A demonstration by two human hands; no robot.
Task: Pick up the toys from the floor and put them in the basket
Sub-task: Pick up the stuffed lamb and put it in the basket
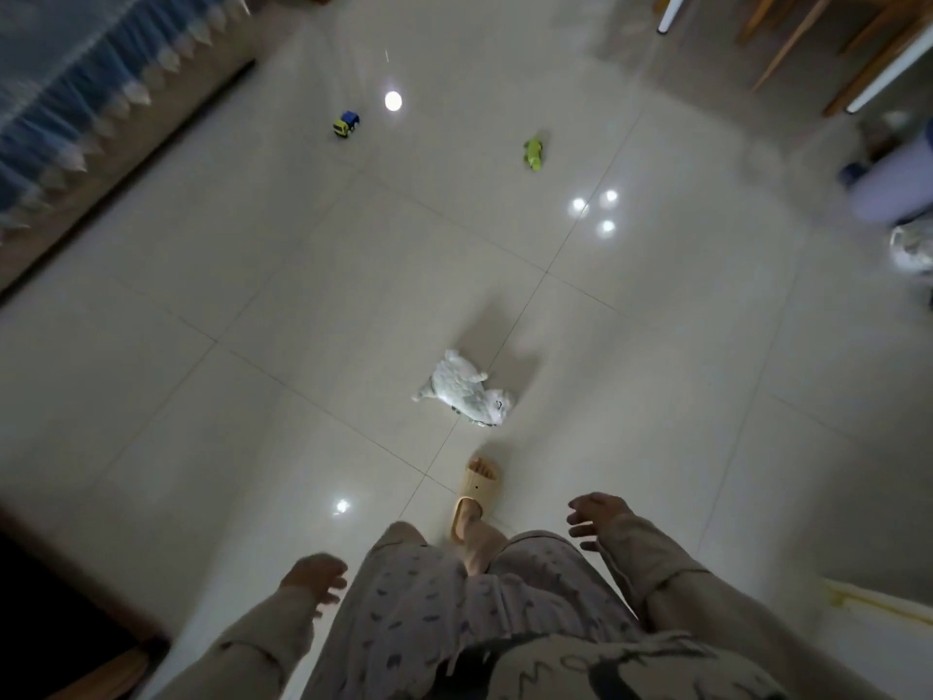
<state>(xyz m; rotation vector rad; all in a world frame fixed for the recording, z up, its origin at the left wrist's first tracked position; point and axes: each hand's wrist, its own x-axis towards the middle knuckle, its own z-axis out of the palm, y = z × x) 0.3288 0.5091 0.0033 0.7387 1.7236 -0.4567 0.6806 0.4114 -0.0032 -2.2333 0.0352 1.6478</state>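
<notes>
I'm looking down over my own legs at a pale tiled floor (252, 295). My left hand (315, 581) hangs low beside my left thigh, the sleeve reaching to the wrist, fingers loosely spread and curled slightly downward, holding nothing. My right hand (598, 515) sits a little higher and farther forward, out beside my right knee, fingers splayed open and pointing toward the left, also empty. Both forearms come in from the bottom edge, angled inward toward my patterned trousers (429, 613). One foot in a tan slipper (477, 490) is stepped forward between the hands.

Just ahead of that slipper lies a white plush toy (467, 389) on its side on the tiles, near a grout crossing. Well beyond it, a small yellow-and-blue toy truck (346, 124) stands on the floor, and well apart to its right lies a small green toy (534, 152). A bed with a blue fringed cover (75, 93) fills the upper left, and wooden chair legs (808, 42) show at the upper right. I see no basket from here.
</notes>
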